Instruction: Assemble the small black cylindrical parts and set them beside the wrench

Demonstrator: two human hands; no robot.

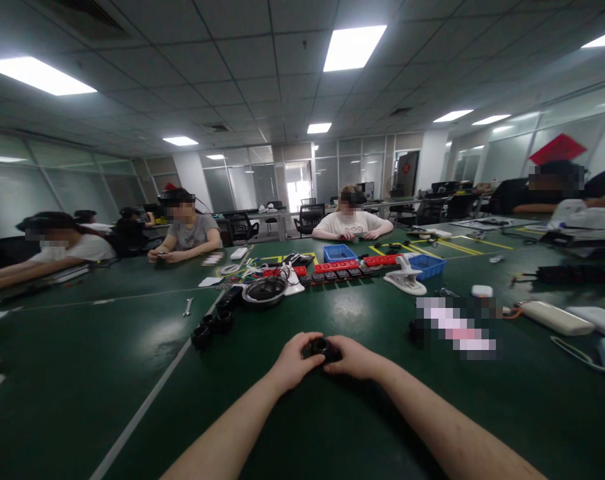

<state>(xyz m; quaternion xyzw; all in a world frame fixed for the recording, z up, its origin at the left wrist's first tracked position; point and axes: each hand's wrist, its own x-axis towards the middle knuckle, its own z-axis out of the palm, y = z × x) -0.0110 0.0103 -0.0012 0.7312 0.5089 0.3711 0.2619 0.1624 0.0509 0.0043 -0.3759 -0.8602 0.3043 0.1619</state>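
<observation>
My left hand (300, 360) and my right hand (355, 357) meet in front of me over the green table. Between them they grip a small black round part (321, 345) with a ring-like opening on top; its exact kind does not show. Fingers of both hands curl around its sides, with the thumbs at the near edge. Several similar black round pieces (212, 327) stand together on the table to the left of my hands. Beyond them is a round metal-rimmed dish (264, 291) with dark contents.
Red power strips (336, 265), two blue baskets (427, 267) and a white clip stand (406, 281) lie across the middle. A small wrench (188, 307) is at left, a power bank (555, 317) at right. A person (352, 223) sits opposite; others sit at the sides.
</observation>
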